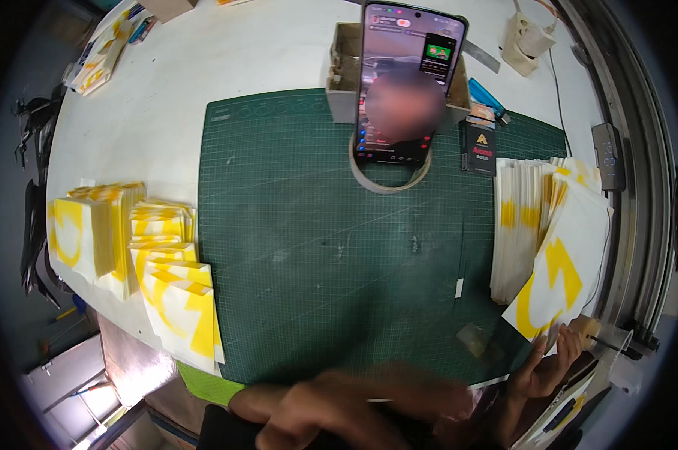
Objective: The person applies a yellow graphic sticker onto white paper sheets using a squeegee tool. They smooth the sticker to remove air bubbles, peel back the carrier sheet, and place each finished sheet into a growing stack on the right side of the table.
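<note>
Toward the lower right, my right hand is open, palm up, with its fingers apart. The fingertips are at the near edge of a white and yellow printed paper sheet; whether they touch it I cannot tell. That sheet leans over a row of upright folded papers. My left hand is smeared by motion at the lower edge, its forearm crossing low in front of the green cutting mat. Its fingers cannot be made out.
Folded white and yellow paper pieces overlap in a row on the left, beside another stack. A phone stands in a ring against a grey box. Nearby are a dark pack, blue cutter and power adapter.
</note>
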Motion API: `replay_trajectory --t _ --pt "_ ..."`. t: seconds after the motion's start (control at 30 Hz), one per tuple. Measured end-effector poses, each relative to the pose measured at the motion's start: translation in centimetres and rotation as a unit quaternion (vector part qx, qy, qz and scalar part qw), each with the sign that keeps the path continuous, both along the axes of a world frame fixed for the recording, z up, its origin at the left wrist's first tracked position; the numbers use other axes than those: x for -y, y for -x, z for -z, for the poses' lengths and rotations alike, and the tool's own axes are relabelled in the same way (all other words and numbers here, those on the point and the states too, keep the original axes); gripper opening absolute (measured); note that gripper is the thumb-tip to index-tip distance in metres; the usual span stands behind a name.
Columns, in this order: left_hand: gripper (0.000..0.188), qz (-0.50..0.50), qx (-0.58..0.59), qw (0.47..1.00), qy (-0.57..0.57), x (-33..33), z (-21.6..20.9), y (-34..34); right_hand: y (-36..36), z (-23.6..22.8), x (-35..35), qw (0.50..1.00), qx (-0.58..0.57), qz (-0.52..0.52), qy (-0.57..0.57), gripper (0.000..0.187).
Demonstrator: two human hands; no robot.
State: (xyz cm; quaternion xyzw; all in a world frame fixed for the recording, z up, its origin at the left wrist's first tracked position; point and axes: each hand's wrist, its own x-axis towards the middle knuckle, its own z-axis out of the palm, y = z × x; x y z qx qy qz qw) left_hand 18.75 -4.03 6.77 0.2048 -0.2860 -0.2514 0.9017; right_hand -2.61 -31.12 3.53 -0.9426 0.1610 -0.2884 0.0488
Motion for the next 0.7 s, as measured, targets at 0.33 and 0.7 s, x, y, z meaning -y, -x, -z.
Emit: replay_trajectory --t 0.33,0.7 --pt "0.01 0.095 0.005 0.954 -0.285 2.3 6.6 1.8 -1.8 -1.9 -0.5 0.991 -0.126 -0.051 0.017 0.026" --pt "0.016 0.097 0.085 0.933 -0.335 3.0 6.9 2.5 -1.5 -2.5 -0.5 0.992 -0.125 -0.016 0.014 0.013"
